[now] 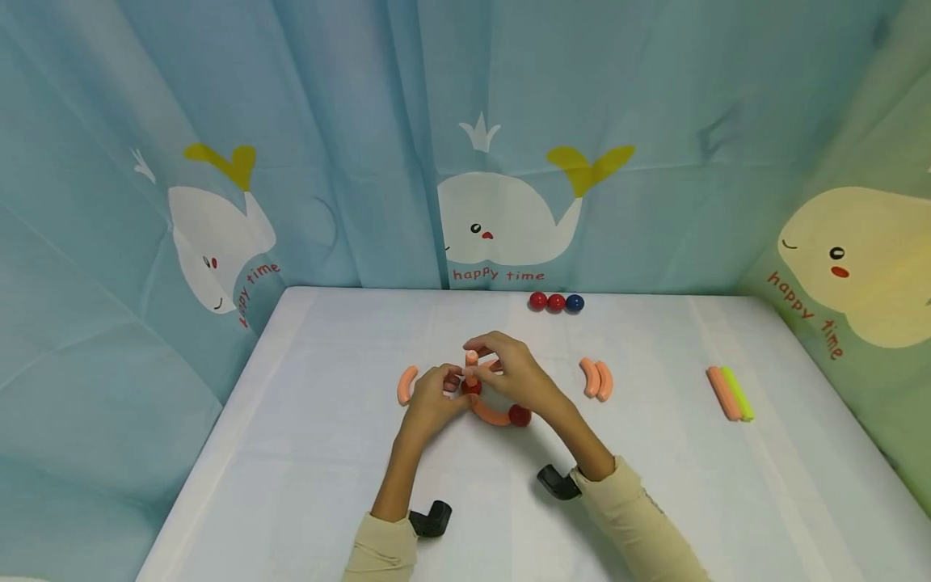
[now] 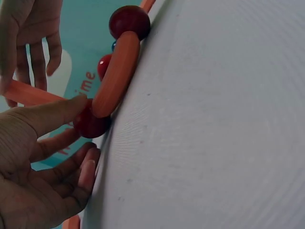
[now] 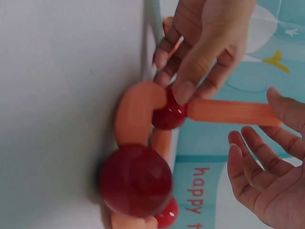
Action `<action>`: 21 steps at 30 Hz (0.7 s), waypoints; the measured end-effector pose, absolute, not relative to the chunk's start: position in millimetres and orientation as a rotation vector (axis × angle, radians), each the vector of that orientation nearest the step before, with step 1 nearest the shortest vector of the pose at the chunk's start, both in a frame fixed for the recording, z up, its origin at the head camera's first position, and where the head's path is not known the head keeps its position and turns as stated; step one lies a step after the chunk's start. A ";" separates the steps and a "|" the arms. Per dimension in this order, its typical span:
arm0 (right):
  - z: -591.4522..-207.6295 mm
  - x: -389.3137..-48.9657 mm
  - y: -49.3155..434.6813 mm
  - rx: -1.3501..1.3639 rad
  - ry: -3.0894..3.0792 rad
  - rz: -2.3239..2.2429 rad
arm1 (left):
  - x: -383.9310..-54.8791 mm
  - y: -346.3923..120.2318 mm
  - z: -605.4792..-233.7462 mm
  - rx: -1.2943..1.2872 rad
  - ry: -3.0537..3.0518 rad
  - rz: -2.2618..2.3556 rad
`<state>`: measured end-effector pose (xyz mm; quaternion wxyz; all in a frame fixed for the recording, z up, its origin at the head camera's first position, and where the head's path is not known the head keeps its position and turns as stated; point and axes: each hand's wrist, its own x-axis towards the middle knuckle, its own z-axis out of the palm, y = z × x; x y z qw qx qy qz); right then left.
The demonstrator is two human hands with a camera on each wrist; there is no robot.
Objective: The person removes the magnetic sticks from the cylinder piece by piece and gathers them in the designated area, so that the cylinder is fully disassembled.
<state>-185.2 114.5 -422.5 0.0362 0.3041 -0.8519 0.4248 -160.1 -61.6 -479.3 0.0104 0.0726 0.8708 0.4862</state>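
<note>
In the head view my left hand (image 1: 431, 404) grips a red ball (image 1: 471, 389) low over the white table, thumb and fingers on either side of it, as the left wrist view shows too. My right hand (image 1: 520, 376) pinches the upper end of a straight orange stick (image 3: 228, 112), which stands upright on that ball. A curved orange piece (image 1: 490, 414) runs from the gripped ball to a second red ball (image 1: 520, 415). Another orange piece (image 3: 161, 143) shows behind this curve, partly hidden by the right hand in the head view.
One curved orange piece (image 1: 407, 385) lies left of the hands, two more curved pieces (image 1: 596, 379) to the right. Farther right lie an orange stick (image 1: 724, 394) and a yellow-green stick (image 1: 738, 394). Two red balls (image 1: 547, 301) and a blue ball (image 1: 574, 304) sit along the back edge.
</note>
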 end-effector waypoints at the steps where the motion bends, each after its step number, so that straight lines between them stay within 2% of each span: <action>1: -423.8 -184.6 113.0 0.928 -2.616 1.308 | -160.1 -61.1 -479.8 0.234 2.724 1.513; 21: -442.2 -175.7 109.8 0.737 -2.695 1.340 | -161.3 -57.6 -483.4 0.246 2.769 1.545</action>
